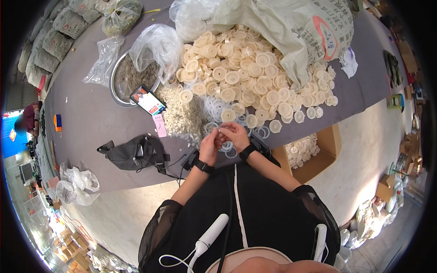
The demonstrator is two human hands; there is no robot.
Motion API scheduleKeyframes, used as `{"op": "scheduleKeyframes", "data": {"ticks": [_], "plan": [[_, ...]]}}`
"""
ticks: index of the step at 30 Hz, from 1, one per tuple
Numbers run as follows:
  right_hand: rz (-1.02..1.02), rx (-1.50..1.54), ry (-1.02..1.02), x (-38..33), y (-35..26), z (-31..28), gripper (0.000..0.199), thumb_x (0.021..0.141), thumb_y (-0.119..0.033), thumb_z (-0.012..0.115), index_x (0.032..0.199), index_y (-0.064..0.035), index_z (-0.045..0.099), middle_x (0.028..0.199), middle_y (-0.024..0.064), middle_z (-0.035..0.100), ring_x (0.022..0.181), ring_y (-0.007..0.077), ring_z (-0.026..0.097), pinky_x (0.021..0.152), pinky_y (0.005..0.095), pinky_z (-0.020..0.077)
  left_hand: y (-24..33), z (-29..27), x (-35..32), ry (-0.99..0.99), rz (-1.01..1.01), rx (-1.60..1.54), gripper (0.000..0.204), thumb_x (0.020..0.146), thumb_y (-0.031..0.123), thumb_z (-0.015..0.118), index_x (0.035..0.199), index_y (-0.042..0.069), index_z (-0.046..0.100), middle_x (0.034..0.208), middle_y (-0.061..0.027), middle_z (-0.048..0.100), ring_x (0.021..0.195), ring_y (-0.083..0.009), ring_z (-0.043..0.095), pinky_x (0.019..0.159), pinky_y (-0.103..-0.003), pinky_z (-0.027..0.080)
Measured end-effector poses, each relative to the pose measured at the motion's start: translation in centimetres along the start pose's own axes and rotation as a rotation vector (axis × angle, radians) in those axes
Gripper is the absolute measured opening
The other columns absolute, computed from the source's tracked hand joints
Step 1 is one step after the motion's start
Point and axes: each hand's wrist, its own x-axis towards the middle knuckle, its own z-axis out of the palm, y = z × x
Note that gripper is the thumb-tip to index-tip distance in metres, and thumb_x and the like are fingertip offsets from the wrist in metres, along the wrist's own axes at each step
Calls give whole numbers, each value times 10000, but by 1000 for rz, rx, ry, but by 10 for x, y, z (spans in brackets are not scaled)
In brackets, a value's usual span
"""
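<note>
At the table's near edge my left hand (210, 146) and my right hand (236, 135) meet, fingertips pinched close together. Whatever lies between the fingers is too small and too covered to make out. Translucent rings (231, 153) lie right beneath and beside my fingers, with a bigger loose heap of rings (215, 109) just beyond. Behind these spreads a large pile of cream plastic discs (248, 68), round with raised centres. To the left of my hands is a mound of small off-white pieces (181, 109), with tiny grey pieces (195, 132) along its near side.
A metal bowl (113, 86) of dark grains, a phone (148, 100) and a pink card (159, 125) lie to the left. Nearer is a black bag (132, 154). A woven sack (296, 27) covers the far discs. Below the right edge stands a cardboard box (328, 148) holding white parts.
</note>
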Motion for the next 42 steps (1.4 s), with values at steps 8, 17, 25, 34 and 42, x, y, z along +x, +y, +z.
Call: {"op": "scheduleKeyframes", "data": {"ticks": [8,17,25,34,42], "plan": [[-17,38,50,0,-6,-25,151,780,-77,557,901,11,566,723,85,599,612,146,588,565,239,493,-8,26,20,34,47,330,302,832,322,497,748,45,585,622,25,521,520,-40,426,465,-184,314],[-51,90,196,6,-36,-66,154,784,-90,560,909,0,574,736,86,603,614,144,589,562,245,499,11,69,87,-15,548,949,212,805,223,514,831,21,575,716,-49,552,643,-137,505,578,-248,399],[-51,190,223,12,-46,-83,151,799,-110,549,912,-12,566,734,78,601,604,143,590,531,199,465,86,84,172,199,1190,1809,451,657,73,559,1092,38,442,970,-144,490,926,-316,443,777,-382,358],[-36,248,144,18,-56,-71,209,795,-79,541,983,13,541,811,123,599,683,179,597,636,274,502,94,61,157,225,1169,1333,128,714,34,543,842,36,548,723,-113,505,624,-238,497,585,-315,408],[-142,158,20,19,-60,-28,209,802,-58,517,1000,8,529,838,128,600,713,186,599,667,293,499,60,75,77,209,885,1114,121,708,51,597,815,23,548,669,-56,536,578,-127,498,535,-245,400]]}}
